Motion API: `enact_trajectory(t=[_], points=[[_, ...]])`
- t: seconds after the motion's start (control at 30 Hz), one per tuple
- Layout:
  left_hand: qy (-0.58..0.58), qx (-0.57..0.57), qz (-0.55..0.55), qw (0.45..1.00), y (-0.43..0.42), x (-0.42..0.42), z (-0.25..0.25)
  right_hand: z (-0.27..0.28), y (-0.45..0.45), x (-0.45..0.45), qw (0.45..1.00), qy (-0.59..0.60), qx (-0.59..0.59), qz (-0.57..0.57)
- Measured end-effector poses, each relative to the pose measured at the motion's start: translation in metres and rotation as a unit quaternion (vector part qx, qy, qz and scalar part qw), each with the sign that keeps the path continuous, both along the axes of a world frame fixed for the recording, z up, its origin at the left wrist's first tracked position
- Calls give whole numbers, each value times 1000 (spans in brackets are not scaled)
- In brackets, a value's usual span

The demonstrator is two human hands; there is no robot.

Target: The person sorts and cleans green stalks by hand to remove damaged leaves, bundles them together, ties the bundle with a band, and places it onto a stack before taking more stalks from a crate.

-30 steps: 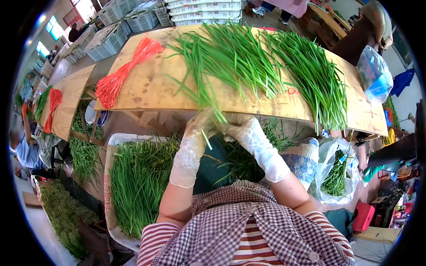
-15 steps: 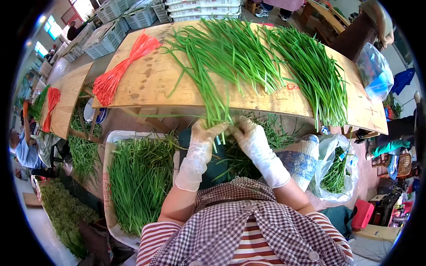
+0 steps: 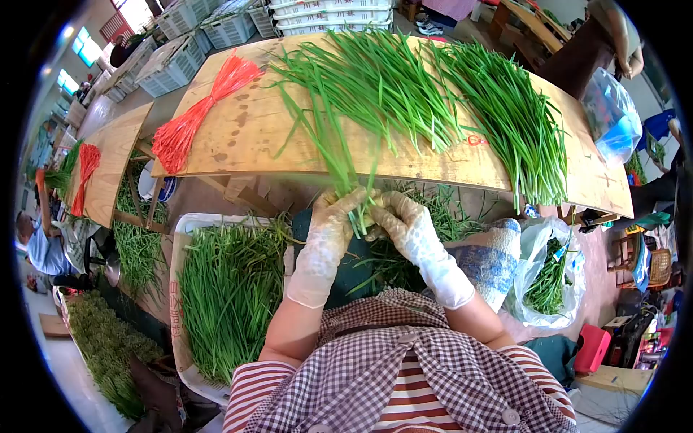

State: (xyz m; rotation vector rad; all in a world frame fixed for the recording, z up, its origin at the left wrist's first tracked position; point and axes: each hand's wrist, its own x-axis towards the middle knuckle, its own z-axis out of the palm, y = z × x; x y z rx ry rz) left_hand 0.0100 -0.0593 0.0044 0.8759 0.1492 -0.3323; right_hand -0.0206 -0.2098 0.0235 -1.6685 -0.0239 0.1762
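A small bunch of garlic chives (image 3: 336, 155) is gripped in my gloved left hand (image 3: 336, 211), its pale cut ends poking down below the fingers. My gloved right hand (image 3: 399, 216) is closed beside it, fingers pinched at the stalks, with a loose blade (image 3: 373, 169) rising between the hands. Both hands are just off the near edge of the wooden table (image 3: 245, 137). On that table lie a wide spread of chives (image 3: 393, 101) and a thicker pile of chives (image 3: 516, 126) to its right.
Red ties (image 3: 206, 112) lie bundled on the table's left. A white crate (image 3: 175, 289) full of chives stands at my left, a plastic bag of greens (image 3: 548, 281) at my right. Another clear bag (image 3: 610, 119) hangs at the table's right end. Other people work around.
The long blade that lay sideways across the bunch is no longer there. My right hand has turned slightly, with its fingers more curled by the stalks. My left hand keeps holding the bunch.
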Motion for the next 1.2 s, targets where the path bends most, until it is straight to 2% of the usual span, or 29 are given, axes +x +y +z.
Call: enact_trajectory(t=[0.07, 0.17, 0.2, 0.23, 0.3, 0.37, 0.43, 0.5, 0.63, 0.67, 0.77, 0.8, 0.93, 1.03, 1.07, 1.1, 1.17, 1.2], points=[[4, 2, 67, 998, -3, 8, -7, -3, -9, -13, 999, -8, -33, 24], [13, 2, 114, 993, 8, 24, -9, -49, -46, -36, 972, 40, -200, 118], [9, -6, 119, 993, 12, 25, -2, -63, -62, -41, 899, 34, -399, 177], [6, -14, 123, 992, 13, 24, 2, -66, -69, -44, 783, 27, -579, 227], [-2, 18, 131, 991, 7, 25, 2, -61, -66, -34, 882, -55, -458, 96], [-4, 48, 149, 988, -4, 20, -6, -42, -53, -27, 940, -126, -313, -41], [-25, 57, 117, 991, -13, 15, -9, 1, -22, -15, 929, -199, -293, -112], [-34, 61, 92, 993, -23, 7, -2, 9, -7, -1, 897, -231, -357, -116], [-42, 75, 118, 989, -23, 5, 4, -11, 3, 16, 942, -166, -263, -124], [-29, 79, 128, 988, -22, 6, 2, -24, 3, 18, 959, -157, -194, -133], [-21, 72, 152, 985, -27, 2, 4, -5, 2, 10, 952, -155, -220, -145], [-29, 60, 160, 985, -31, 4, 1, -1, -2, 9, 908, -208, -334, -143], [-24, 67, 145, 987, -40, 6, 14, 0, -15, 1, 861, -361, -307, -185], [-11, 34, 183, 983, -21, 27, 10, 16, -26, -16, 825, -454, -296, -161], [-12, 10, 209, 978, -15, 32, 15, 15, -29, -26, 833, -419, -329, -151], [-11, 8, 214, 977, -10, 31, 33, 15, -38, -32, 836, -315, -446, -58], [-122, 35, 149, 981, 5, 23, 49, 0, -59, -24, 812, -178, -553, 62], [-90, 42, 132, 986, 7, 23, 55, 3, -58, -16, 846, -254, -465, -62]])
